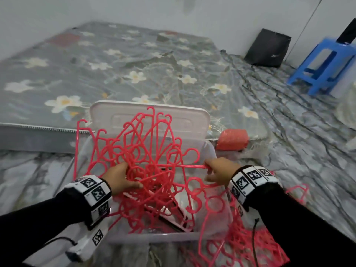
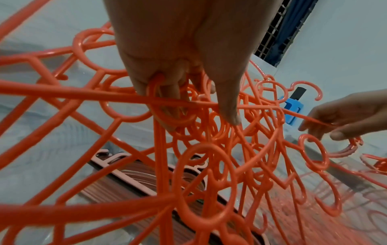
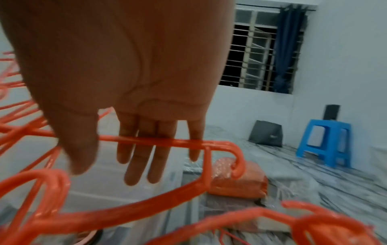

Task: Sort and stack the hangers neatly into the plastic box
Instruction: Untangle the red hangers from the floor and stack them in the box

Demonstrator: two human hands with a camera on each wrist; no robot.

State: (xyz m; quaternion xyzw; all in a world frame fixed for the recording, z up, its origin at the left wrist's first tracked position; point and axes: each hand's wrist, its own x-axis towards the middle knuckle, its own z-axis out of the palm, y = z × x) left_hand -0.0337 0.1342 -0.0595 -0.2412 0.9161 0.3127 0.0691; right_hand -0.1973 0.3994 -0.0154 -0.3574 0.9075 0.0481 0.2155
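Note:
A tangle of pink-red plastic hangers [image 1: 146, 151] hangs over the clear plastic box [image 1: 154, 237], whose lid [image 1: 107, 114] leans open at the back. My left hand [image 1: 127, 176] grips the bunch by its hooks; in the left wrist view its fingers [image 2: 178, 102] curl through several hooks. My right hand [image 1: 212, 170] pinches the straight bar of one hanger [image 1: 185, 166] at the tangle's right side. The right wrist view has that bar [image 3: 167, 142] lying across the fingers under the thumb. A flat stack of darker hangers [image 2: 130, 179] lies in the box bottom.
More pink-red hangers [image 1: 250, 243] lie heaped on the floor right of the box. An orange wrapped packet [image 1: 232, 139] sits beyond the box's right corner. A flowered mattress [image 1: 115, 64] lies behind. A blue stool [image 1: 323, 68] and a black bag [image 1: 267, 49] stand far right.

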